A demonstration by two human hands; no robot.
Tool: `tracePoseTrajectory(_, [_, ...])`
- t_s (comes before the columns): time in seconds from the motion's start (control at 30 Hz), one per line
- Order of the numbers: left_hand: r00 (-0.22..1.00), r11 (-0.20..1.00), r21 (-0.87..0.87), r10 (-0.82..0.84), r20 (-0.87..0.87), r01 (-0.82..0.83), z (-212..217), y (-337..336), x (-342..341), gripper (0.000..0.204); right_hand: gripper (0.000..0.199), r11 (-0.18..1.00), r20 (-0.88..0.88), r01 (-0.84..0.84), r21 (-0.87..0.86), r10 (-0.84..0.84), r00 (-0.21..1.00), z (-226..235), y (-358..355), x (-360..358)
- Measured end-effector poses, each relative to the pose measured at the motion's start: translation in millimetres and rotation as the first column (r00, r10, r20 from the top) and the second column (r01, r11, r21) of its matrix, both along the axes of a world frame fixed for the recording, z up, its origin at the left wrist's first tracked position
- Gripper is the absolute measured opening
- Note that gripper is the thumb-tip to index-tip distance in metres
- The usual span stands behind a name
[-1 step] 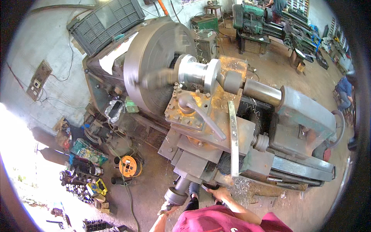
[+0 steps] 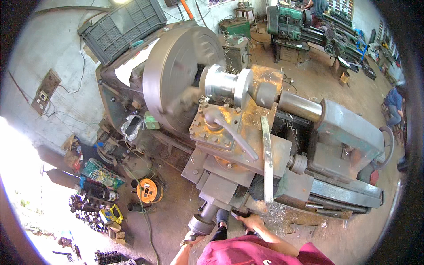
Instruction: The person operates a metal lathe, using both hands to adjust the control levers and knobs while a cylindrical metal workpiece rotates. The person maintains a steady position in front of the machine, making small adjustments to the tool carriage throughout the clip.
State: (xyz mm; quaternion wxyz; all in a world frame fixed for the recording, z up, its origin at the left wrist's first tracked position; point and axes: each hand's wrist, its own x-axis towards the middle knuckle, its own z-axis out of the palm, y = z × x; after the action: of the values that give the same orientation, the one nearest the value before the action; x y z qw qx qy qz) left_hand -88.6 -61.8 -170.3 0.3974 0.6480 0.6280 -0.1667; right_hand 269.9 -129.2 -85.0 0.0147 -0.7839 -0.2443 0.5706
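Observation:
A big lathe fills the middle of the view. Its large chuck [image 2: 170, 73] is smeared by spinning. A shiny flanged metal workpiece [image 2: 225, 84] runs between the chuck and the tailstock centre [image 2: 265, 93]. In front of it stands the tool post [image 2: 214, 128] with its long clamping lever [image 2: 238, 139]. At the lower edge my left hand [image 2: 193, 239] is closed round the crank handle below the round cross-slide dial [image 2: 202, 224]. My right hand [image 2: 250, 221], farther right, is closed on a dark part under the carriage; its kind is hard to make out.
A flat metal bar [image 2: 267, 159] lies across the carriage. Curly metal chips [image 2: 280, 216] litter the floor at the right. An orange cable reel [image 2: 149, 191] and assorted parts stand at left. A green lathe [image 2: 285, 24] and a person [image 2: 317, 9] are at the back.
Blur on the chuck differs as it turns. Both hands keep their places, and the whole view has shifted very slightly.

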Motion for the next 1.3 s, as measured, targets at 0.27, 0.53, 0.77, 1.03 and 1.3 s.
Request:
tracePoseTrajectory(0.27, [1.000,0.996,-0.084,-0.028,-0.012,0.027,11,18,11,0.042,0.112,0.990,0.118,0.029,0.137,-0.045,0.992,-22,-11,-9])
tracePoseTrajectory(0.53, [0.999,0.995,-0.097,-0.034,-0.004,0.033,11,27,7,0.048,0.119,0.994,0.118,-0.020,0.112,0.007,0.993,-29,-3,-3])
tracePoseTrajectory(0.77, [0.997,0.999,-0.004,0.051,-0.050,-0.051,46,21,24,0.050,0.117,0.993,0.091,-0.027,0.115,0.016,0.996,-33,-4,-3])
tracePoseTrajectory(1.03, [0.996,0.991,0.129,0.056,-0.063,-0.047,29,17,19,0.051,0.110,0.982,0.123,-0.041,0.184,0.019,0.992,-47,-12,-1])
tracePoseTrajectory(1.3, [0.999,0.996,0.088,-0.029,0.028,0.026,14,20,13,0.053,0.058,0.887,0.026,0.088,0.454,-0.111,0.993,-86,-45,10])
